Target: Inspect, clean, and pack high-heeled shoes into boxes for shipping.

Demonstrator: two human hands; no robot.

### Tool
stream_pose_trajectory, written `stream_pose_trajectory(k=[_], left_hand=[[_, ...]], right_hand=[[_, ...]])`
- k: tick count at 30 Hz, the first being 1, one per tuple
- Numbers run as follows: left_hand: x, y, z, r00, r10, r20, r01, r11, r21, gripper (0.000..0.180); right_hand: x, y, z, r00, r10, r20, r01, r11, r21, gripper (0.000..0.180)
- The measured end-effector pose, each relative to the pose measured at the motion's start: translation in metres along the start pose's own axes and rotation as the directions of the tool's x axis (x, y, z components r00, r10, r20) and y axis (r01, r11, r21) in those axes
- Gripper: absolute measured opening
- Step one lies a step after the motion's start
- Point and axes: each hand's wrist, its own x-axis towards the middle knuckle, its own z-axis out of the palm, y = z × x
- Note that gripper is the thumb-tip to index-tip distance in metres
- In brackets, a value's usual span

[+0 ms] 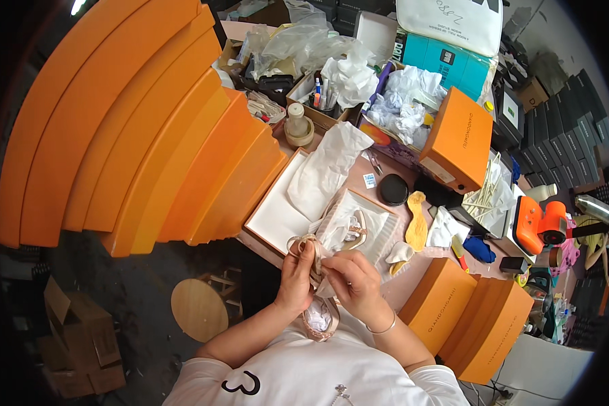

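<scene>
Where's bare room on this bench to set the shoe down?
Little is free. One pinkish strip of table shows between the open shoe box and the orange lids at right. The open lid's white inside, left of the tissue paper, is bare too. The back and right side are crowded. Both hands hold the shoe.

1. Orange lids (115, 128) are leaning in a tall fanned stack at the left.
2. A round black tin (394, 189) is lying on the table, just beside a yellow cloth (417, 220).
3. An orange box (457, 139) is sitting tilted behind them.
4. A wooden stool (198, 309) is standing on the floor.
</scene>
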Motion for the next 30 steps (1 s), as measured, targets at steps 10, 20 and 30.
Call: stream_pose_trajectory(k=[10, 20, 30], left_hand=[[-0.003, -0.011, -0.007, 0.996, 0.078, 0.035, -0.079, 0.996, 0.032, 0.023], [-0.007, -0.002, 0.01, 0.996, 0.087, 0.012, -0.087, 0.995, 0.051, 0.019], [-0.01, -0.002, 0.01, 0.996, 0.076, -0.048, -0.073, 0.995, 0.068, 0.017]], right_hand=[[-0.005, 0.004, 0.006, 0.994, -0.105, -0.011, 0.104, 0.992, -0.066, 0.025], [-0.008, 0.003, -0.002, 0.991, -0.093, -0.1, 0.09, 0.995, -0.034, 0.026], [-0.01, 0.001, 0.002, 0.992, -0.127, -0.006, 0.127, 0.991, -0.046, 0.022]])
